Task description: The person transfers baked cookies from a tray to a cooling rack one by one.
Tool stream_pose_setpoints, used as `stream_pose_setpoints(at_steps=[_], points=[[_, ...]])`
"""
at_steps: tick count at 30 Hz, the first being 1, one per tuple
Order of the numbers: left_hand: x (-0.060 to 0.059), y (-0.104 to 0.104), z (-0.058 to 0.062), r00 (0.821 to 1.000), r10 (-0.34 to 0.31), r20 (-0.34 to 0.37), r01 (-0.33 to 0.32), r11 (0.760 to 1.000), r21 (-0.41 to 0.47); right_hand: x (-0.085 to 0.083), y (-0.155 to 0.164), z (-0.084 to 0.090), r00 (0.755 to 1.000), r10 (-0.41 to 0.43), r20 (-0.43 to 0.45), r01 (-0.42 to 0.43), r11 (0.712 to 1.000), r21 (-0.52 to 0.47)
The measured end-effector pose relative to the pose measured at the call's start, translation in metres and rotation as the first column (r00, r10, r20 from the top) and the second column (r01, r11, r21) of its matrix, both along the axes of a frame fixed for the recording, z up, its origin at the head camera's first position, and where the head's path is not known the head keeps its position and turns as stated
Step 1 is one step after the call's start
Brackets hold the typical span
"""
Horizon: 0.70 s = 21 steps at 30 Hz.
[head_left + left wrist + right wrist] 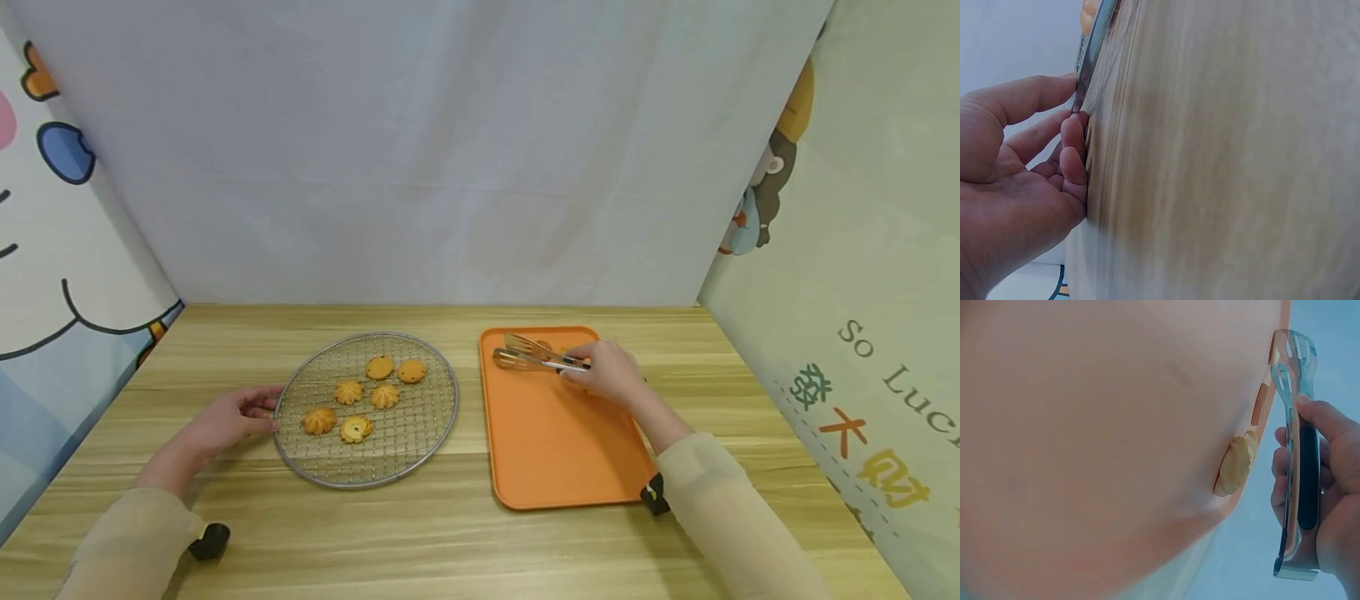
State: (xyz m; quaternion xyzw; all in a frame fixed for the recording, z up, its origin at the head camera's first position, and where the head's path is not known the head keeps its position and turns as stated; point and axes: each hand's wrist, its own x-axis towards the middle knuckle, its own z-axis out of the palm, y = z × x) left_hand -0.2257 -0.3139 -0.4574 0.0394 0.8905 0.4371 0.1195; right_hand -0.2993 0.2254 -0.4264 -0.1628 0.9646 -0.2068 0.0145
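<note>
A round wire cooling rack (408, 467) stands on the left with several golden cookies (385, 396) on its mesh. My left hand (228, 425) holds the rack's left rim, thumb on top and fingers curled underneath, as the left wrist view shows. On the right, my right hand (611, 372) grips metal tongs (1300, 462) with dark handle pads. Their slotted tips point left over the far end of an orange tray (562, 458), parted with nothing visible between them. At the tray's far edge lie cookies (1235, 465), partly hidden by the tongs and hand in the head view.
Both the rack and the tray sit on a wood-grain table (420, 542), a gap between them. A pale curtain (450, 167) hangs behind the table's back edge. Printed cloths (840, 275) flank both sides.
</note>
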Motion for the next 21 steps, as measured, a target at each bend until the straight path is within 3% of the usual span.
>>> stream_pose_setpoints(at_steps=[9,21], points=[[0.000,0.001,0.000,1.000,0.008,-0.006,-0.008,1.000,0.002,0.004,0.001,0.007,1.000,0.004,0.018,-0.004,1.000,-0.017],[0.001,0.002,-0.001,1.000,0.011,0.000,-0.011,1.000,0.005,0.011,0.002,0.020,0.999,0.041,-0.033,-0.042,0.999,-0.014]])
